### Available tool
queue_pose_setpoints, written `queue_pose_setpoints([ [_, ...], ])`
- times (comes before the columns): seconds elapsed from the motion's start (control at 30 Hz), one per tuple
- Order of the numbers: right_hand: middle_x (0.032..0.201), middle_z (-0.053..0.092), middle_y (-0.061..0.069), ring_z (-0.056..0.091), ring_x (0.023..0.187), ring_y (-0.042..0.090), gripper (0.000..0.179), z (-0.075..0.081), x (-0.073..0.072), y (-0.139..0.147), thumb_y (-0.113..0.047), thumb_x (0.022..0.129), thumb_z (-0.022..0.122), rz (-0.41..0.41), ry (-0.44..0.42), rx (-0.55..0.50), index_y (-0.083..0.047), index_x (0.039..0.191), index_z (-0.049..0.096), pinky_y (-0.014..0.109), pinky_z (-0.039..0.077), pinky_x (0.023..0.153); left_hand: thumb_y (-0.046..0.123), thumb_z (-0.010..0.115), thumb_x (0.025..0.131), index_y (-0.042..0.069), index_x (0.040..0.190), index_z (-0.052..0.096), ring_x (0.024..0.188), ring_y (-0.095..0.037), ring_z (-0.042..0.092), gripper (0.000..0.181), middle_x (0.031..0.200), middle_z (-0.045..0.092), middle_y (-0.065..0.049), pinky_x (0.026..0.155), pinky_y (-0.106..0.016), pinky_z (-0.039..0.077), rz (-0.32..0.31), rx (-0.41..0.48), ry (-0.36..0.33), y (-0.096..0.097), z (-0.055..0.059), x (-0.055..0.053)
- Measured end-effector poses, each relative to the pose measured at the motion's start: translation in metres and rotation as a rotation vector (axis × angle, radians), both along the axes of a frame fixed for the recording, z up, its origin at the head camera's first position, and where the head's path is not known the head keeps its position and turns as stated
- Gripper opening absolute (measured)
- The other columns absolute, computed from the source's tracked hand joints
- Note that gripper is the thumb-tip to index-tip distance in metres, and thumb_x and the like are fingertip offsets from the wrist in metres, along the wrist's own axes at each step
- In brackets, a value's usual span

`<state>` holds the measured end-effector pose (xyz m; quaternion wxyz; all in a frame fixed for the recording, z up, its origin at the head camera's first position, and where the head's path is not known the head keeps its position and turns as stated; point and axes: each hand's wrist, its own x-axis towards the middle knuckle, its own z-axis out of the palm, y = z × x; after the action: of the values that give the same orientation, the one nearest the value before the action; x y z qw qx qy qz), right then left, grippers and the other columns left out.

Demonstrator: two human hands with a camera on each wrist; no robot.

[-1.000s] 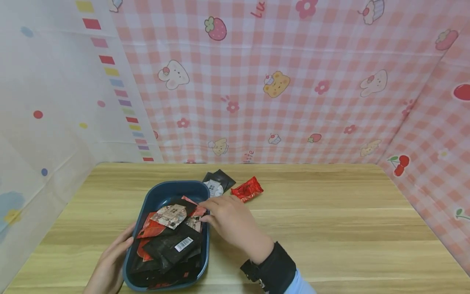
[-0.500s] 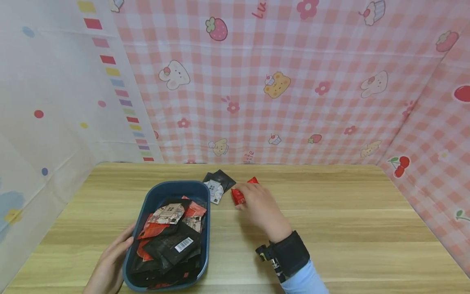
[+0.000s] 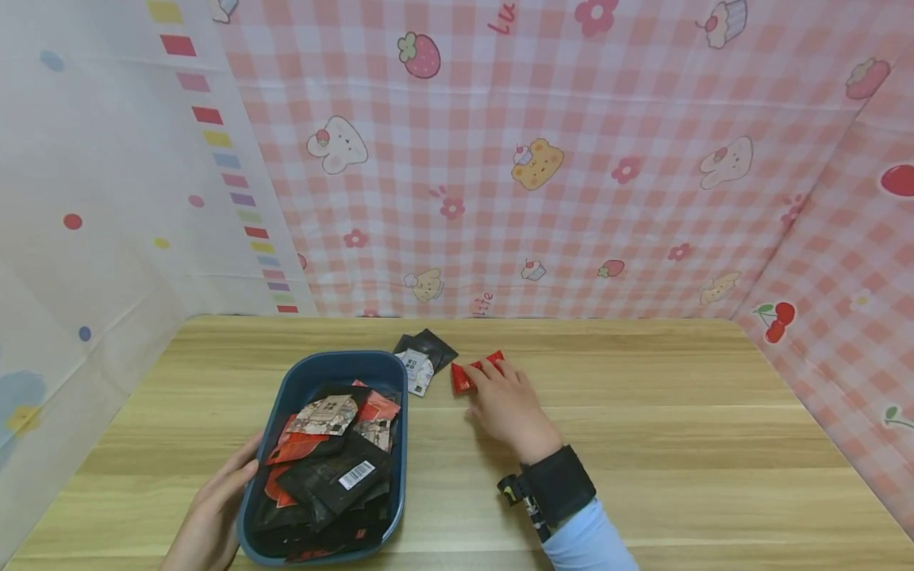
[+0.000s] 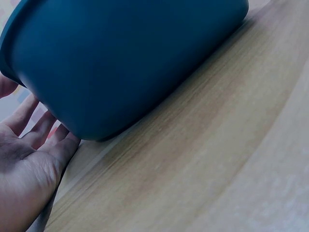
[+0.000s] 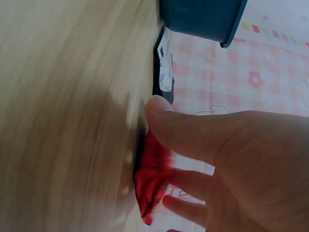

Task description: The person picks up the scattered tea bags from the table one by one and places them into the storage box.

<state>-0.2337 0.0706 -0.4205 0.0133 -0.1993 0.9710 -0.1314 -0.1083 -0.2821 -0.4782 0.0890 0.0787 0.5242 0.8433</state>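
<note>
In the head view a dark blue plastic tub (image 3: 401,476) holds a heap of flat black, red and patterned packets (image 3: 343,468). My left hand (image 3: 214,507) rests against the tub's left side, its fingers fairly straight along the outer wall, as the left wrist view also shows. Right of the tub, my right hand (image 3: 508,404) reaches over a shiny red packet (image 3: 462,379) on the table. Its fingers touch the packet from above and partly hide it. From the right wrist view, the thumb (image 5: 161,113) lies near one end of the packet, not curled round it.
Just behind the tub's right corner lie black sachets (image 3: 434,349) and a white patterned sachet (image 3: 417,371). The wooden table (image 3: 643,444) meets a pink checked cloth wall (image 3: 464,159) at its back edge. Cloth also hangs at both sides.
My right hand has left the tub's right rim and moved right onto the red packet, which has turned slightly. The packets by the rim lie uncovered. My left hand stays put.
</note>
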Motion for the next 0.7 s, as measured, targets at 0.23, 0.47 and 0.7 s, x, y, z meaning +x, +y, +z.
queue_pose_setpoints([
  [0.23,0.128,0.058,0.016,0.046,0.121,0.037,0.055,-0.0019,-0.0010,0.0026,-0.020,0.076,0.074,-0.046,0.049,-0.008,-0.009,0.128,0.058,0.055,0.039,0.103,0.011,0.022,0.104,0.024,0.141,0.038,0.116,0.005,0.050,0.043,0.130,0.051,0.026,0.092,-0.015,0.050,0.005,-0.018,-0.005,-0.0002,0.0001,-0.0004],
  [0.47,0.095,0.066,0.009,0.057,0.090,0.027,0.031,0.0016,-0.0006,0.0020,-0.009,0.072,0.075,-0.057,0.114,-0.042,-0.009,0.103,0.072,0.046,0.050,0.081,0.013,0.023,0.104,0.019,0.148,0.027,0.117,0.005,0.049,0.044,0.130,0.049,0.026,0.092,-0.016,0.050,-0.006,-0.028,-0.014,0.0002,0.0022,0.0002],
  [0.7,0.085,0.067,0.007,0.059,0.078,0.024,0.020,0.0045,0.0015,-0.0013,-0.017,0.075,0.075,-0.062,0.169,-0.063,-0.011,0.094,0.075,0.042,0.052,0.070,0.015,0.023,0.104,0.016,0.151,0.017,0.116,0.007,0.049,0.047,0.129,0.049,0.027,0.092,-0.015,0.050,0.006,-0.064,-0.028,-0.0004,0.0017,0.0000],
])
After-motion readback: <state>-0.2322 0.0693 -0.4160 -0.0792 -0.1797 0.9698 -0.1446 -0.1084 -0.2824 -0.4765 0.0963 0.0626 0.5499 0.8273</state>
